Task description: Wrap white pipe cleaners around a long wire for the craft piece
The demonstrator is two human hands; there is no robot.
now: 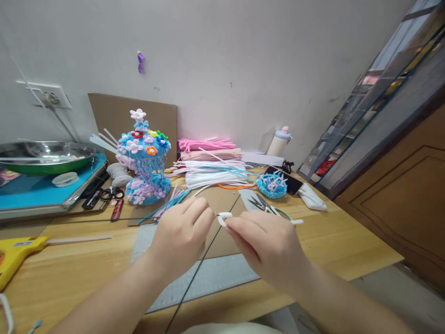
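Observation:
My left hand [184, 227] is closed round a thin dark wire [139, 218] that runs out to the left above the table. Its short end shows past my fingers, at the curled tip of a white pipe cleaner [226, 215]. Thumb and fingers of my right hand [267, 239] pinch this pipe cleaner just below the curl, and a white end sticks out on the hand's far side. Both hands are close together over a cardboard sheet [227, 243]. Whether the wire passes through the curl, I cannot tell.
Behind my hands stand a blue flower-covered pipe-cleaner model [148, 157], bundled pipe cleaners [215, 174] and a small blue basket shape [272, 185]. Scissors [262, 204] lie beyond my right hand. A yellow glue gun [17, 255] lies left, near a metal pan [48, 155].

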